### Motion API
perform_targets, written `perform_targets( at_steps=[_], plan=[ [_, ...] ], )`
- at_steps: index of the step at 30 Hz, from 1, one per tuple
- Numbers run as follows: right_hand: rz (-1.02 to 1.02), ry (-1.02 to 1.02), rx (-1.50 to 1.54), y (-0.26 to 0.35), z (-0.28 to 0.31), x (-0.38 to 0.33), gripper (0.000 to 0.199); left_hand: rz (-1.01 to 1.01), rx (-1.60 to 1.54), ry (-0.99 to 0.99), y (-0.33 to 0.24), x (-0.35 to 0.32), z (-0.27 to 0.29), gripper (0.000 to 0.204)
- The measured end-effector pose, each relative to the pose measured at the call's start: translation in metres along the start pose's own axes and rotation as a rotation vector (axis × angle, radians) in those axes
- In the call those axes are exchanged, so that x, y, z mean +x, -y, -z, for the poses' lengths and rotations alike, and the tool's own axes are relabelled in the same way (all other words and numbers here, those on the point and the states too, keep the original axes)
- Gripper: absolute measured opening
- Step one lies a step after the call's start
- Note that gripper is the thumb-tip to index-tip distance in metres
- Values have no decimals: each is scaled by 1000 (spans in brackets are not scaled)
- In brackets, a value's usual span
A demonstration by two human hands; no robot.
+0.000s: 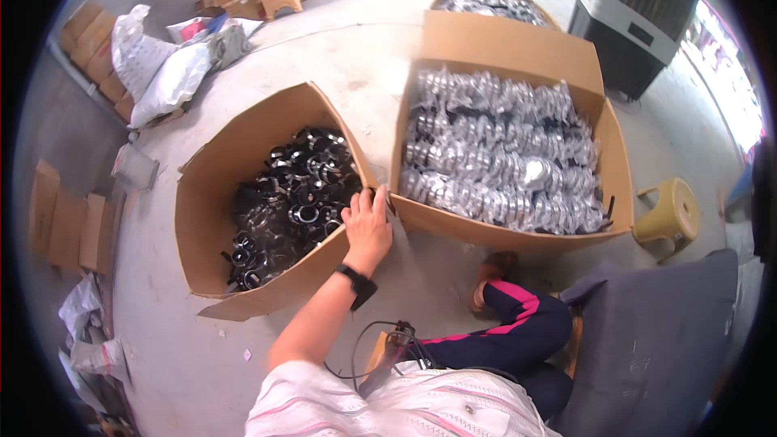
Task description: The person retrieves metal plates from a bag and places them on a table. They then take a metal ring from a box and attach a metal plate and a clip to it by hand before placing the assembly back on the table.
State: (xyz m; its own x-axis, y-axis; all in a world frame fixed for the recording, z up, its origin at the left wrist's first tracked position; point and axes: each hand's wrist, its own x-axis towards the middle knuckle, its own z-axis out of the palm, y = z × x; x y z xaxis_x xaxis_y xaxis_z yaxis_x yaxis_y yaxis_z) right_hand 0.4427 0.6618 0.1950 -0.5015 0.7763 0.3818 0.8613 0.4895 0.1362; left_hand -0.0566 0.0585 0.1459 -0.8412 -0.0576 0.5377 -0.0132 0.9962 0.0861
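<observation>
Here the left hand (367, 225) lay flat w/ fingers spread on the near rim of the left box (212, 218), at the corner next to the right box (518, 40). It gripped nothing that I could see; palm down, fingertips just over the edge, above the black rings (293, 202). A dark wristband (357, 283) sat on that wrist. Right hand wasn't in view, so no telling its state.

The left box was approx. half full of black rings, heaped toward its far side. The right box was packed nearly to the top w/ silver parts (502, 154), laid in rough rows. A third box (492, 3) behind it also held silver parts.

Judging by that, silver stock looked largely sorted or stacked, while the black lot was loose and lower, so more handling seemed left there. No ring was lifted at this moment.

Both boxes stood on the concrete floor (348, 57). A yellow stool (668, 217) sat right of the right box, bags (158, 73) and flat cardboard (66, 222) to the left, a grey cloth (655, 340) near the knee (518, 328).
</observation>
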Motion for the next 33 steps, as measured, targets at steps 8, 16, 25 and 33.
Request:
perform_targets(
  at_steps=[8, 16, 25, 33],
  plan=[
    [-25, 53, 257, 86, 70, 29, 42, 127, -43, 457, 93, 20, -67, 62],
    [246, 95, 535, 179, 43, 84, 47, 293, -266, 320, 90, 13, -87, 9],
    [455, 40, 502, 201, 6, 94, 36, 251, -274, 483, 78, -107, 3, 9],
    [558, -42, 421, 206, -3, 96, 31, 63, -345, 646, 50, -164, 59, 5]
  ],
)
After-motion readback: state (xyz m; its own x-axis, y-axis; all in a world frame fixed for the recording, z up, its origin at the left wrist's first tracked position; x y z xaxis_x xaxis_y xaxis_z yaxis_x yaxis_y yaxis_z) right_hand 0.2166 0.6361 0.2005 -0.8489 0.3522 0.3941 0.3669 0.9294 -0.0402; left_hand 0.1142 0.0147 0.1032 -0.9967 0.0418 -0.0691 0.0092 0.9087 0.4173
